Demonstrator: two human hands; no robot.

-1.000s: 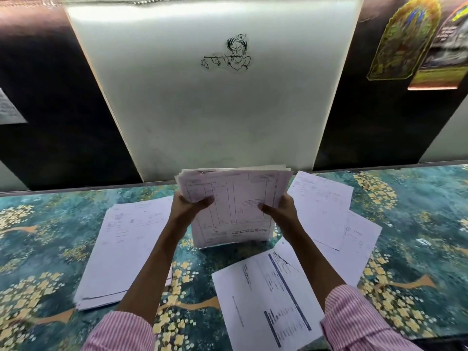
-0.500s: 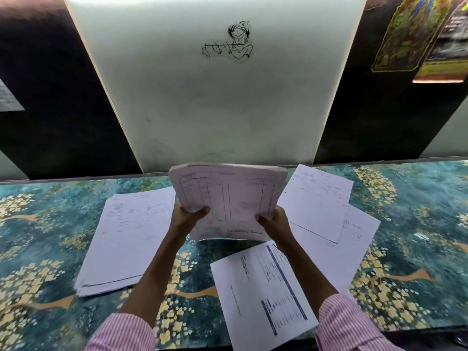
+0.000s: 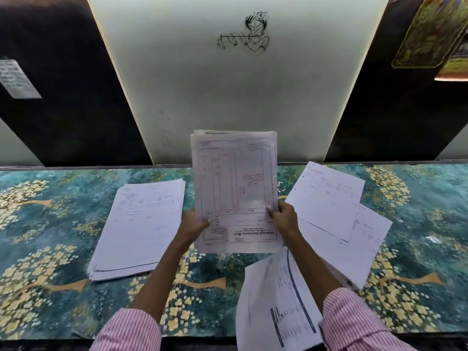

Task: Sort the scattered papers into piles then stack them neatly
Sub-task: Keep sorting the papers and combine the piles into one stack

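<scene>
Both hands hold a sheaf of printed forms (image 3: 234,188) upright in portrait above the middle of the table. My left hand (image 3: 192,225) grips its lower left edge with the thumb on the front. My right hand (image 3: 283,215) grips the lower right edge the same way. A neat pile of papers (image 3: 141,224) lies on the table to the left. Loose sheets lie on the right: one upper sheet (image 3: 326,198), another (image 3: 364,239) beneath it, and a blue-striped sheet (image 3: 276,307) near the front edge, partly under my right forearm.
The table wears a teal cloth with yellow flowers (image 3: 50,249). A white wall panel with a small line drawing (image 3: 243,34) rises behind the table, flanked by dark panels. Posters (image 3: 430,29) hang at the upper right.
The sheaf in my hands has turned from landscape to portrait and stands taller. Both hands have shifted to its lower edge. The papers on the table lie as before.
</scene>
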